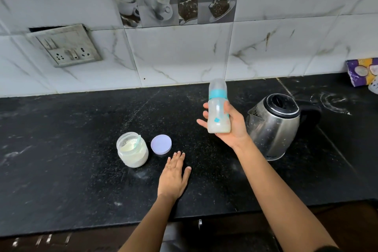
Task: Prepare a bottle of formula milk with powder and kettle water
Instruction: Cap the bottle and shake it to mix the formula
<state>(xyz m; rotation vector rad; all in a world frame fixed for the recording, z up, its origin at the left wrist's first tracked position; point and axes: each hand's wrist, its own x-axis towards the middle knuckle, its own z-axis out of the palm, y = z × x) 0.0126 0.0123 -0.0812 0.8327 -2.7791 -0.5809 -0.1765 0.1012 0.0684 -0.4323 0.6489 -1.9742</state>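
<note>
**Q:** Where is the bottle, and what holds it?

**A:** The bottle point(218, 108) is raised above the counter point(81, 149), near the kettle point(274, 127), and stands roughly upright. The right hand point(229, 122) grasps its lower body, thumb across the front and fingers curled behind. The teal collar and clear cap are on, and a pale, milky layer sits at the bottom.

**Q:** And the other hand?

**A:** The left hand point(173, 176) lies flat on the counter with its fingers straight, holding nothing. It is near the lid point(161, 144), which lies beside the open jar point(132, 149) of powder.

**Q:** How will the bottle handle?

**A:** Judging by its thin, clear plastic wall and shallow fill, it is light, fairly stiff and unlikely to break. The smooth wall may be slippery if wet, and warm if the water is hot. The best hold is round the body below the collar, as it is held here. The cap is probably only pressed on and should not bear the weight. For shaking, a finger over the cap would guard against leaks.
</note>
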